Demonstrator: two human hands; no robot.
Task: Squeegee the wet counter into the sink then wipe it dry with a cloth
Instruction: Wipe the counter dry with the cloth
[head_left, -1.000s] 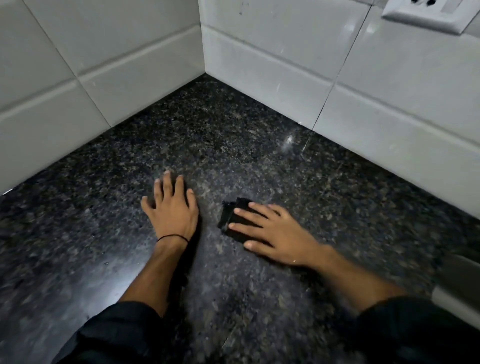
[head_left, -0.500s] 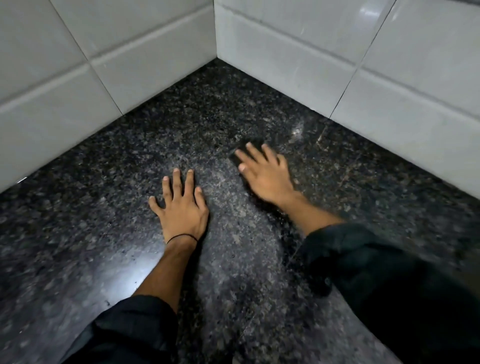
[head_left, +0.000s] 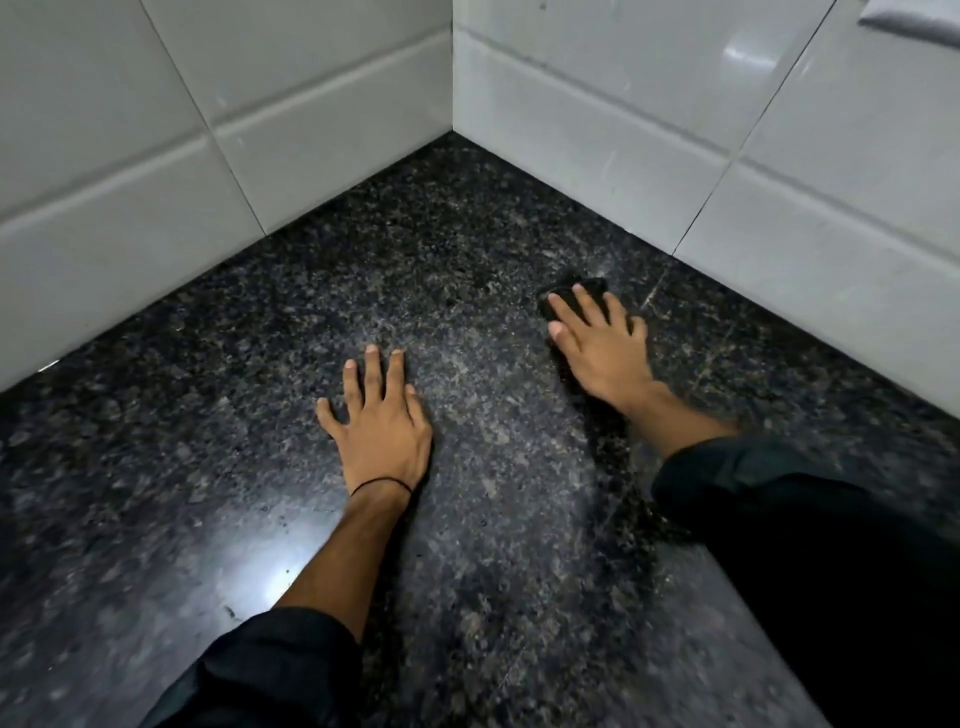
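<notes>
From the head view, a dark speckled granite desk (head_left: 218, 415) runs into a back corner formed by white tiled walls (head_left: 311, 130). The left hand (head_left: 382, 426) lies flat, palm down, fingers (head_left: 374, 374) spread and released on the bare stone near the middle of the desk, a thin black band (head_left: 382, 486) around its wrist. The right hand (head_left: 602, 348) lies nearer the right wall, its fingers (head_left: 584, 306) extended flat, pressing down on a small dark cloth (head_left: 571, 288) against the desk rather than curled around it. Only the cloth's far edge shows beyond the fingertips. Both forearms emerge from dark sleeves (head_left: 779, 519).
</notes>
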